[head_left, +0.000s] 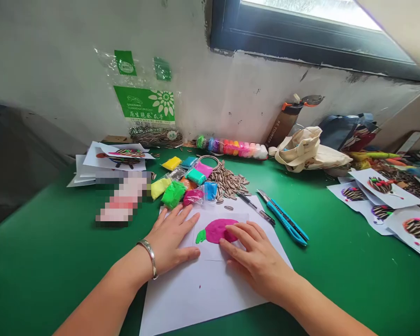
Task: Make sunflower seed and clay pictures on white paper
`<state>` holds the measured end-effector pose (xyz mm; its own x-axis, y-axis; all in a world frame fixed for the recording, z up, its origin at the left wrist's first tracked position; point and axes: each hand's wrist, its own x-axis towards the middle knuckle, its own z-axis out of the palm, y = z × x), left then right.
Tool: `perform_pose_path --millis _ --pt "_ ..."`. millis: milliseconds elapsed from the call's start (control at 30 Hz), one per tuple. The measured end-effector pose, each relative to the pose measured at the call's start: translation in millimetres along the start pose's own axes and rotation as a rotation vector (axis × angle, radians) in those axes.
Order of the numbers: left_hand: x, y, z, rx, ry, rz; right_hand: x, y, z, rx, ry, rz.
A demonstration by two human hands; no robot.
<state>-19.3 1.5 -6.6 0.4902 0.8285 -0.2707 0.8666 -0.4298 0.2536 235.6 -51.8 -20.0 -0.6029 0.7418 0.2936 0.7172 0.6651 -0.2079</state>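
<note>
White paper (pixel 196 303) lies on the green table, bearing a flat magenta clay oval (pixel 215 229) with a small green clay piece (pixel 200 237) at its left end. My left hand (pixel 173 238), with a silver bracelet on its wrist, rests flat on the paper left of the clay, its fingers spread and holding nothing. Over the right part of the oval is my right hand (pixel 254 252), fingers apart and bent slightly, fingertips on or just above the magenta clay. That hand covers the oval's right end.
Colored clay packets (pixel 174 193) and sunflower seeds (pixel 227 179) sit behind the paper. A pen (pixel 257 210) and blue cutter (pixel 285 219) lie to the right. Seed artworks (pixel 381 186) are at far right, more papers (pixel 115 158) at left. A cloth bag (pixel 301 149) stands behind.
</note>
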Motion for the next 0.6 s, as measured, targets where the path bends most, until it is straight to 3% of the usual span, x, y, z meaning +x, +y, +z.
perform_pose_path --millis 600 --pt "1.7 -0.5 0.1 -0.033 0.008 -0.003 -5.4 9.2 -3.3 -0.053 0.001 0.069"
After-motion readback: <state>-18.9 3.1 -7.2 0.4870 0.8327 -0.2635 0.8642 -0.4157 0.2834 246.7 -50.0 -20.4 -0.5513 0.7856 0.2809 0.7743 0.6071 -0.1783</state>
